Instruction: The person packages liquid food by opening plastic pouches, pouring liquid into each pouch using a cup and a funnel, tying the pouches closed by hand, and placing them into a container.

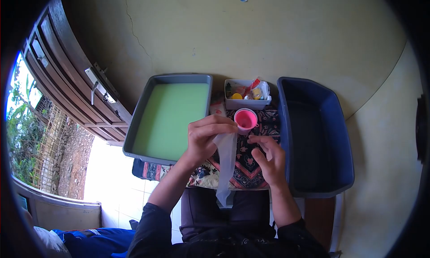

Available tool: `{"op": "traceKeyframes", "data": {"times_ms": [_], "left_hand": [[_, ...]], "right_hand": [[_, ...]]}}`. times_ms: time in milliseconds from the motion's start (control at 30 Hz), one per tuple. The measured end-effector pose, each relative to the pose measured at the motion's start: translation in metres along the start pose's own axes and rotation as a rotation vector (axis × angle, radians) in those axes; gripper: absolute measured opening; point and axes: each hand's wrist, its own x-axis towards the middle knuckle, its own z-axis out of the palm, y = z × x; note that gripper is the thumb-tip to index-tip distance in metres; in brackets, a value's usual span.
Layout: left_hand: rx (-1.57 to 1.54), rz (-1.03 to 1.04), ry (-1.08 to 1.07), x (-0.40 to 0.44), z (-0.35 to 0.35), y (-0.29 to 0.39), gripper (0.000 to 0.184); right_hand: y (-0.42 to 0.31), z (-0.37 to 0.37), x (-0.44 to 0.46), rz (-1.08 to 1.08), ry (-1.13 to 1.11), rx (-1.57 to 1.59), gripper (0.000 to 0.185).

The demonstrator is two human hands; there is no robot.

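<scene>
My left hand [204, 136] pinches the top of a long, translucent whitish plastic strip [227, 164], perhaps a flattened narrow bag. It hangs down in front of my lap, its lower end tapering. Just beyond my fingertips stands a small pink cup [245, 120] on a dark patterned cloth [257, 170]. My right hand [272, 163] is raised to the right of the strip, fingers apart and nothing visible in them.
A grey tub [127, 141] of pale green liquid sits left, and a deep dark blue tub [349, 168] right. Between them, a white box [248, 104] holds small colourful items. A wooden door [67, 65] stands open at left; a person in blue [98, 242] is lower left.
</scene>
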Motion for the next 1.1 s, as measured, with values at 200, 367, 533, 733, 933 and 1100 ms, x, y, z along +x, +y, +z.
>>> {"op": "traceKeyframes", "data": {"times_ms": [200,367,533,733,933,1100], "left_hand": [[-0.074,-0.005,-0.169,-0.005,-0.003,-0.001,0.022],[-0.611,-0.7,0.133,-0.015,-0.01,0.016,0.029],[-0.256,-0.805,0.049,-0.025,-0.012,0.019,0.026],[-0.298,-0.865,0.192,-0.021,-0.018,0.017,0.023],[-0.316,-0.842,0.197,-0.031,-0.018,0.003,0.022],[-0.135,-1.034,0.058,-0.019,-0.019,0.019,0.022]], "right_hand": [[-0.004,0.027,0.019,0.167,-0.225,0.279,0.024],[-0.002,0.036,0.031,0.114,-0.083,0.115,0.016],[0.003,0.037,0.032,0.048,-0.056,-0.07,0.018],[0.04,0.01,0.045,-0.17,0.132,-0.661,0.022],[0.088,-0.005,0.042,-0.165,0.048,-1.09,0.029],[0.05,0.019,0.049,-0.158,0.096,-0.497,0.03]]}}
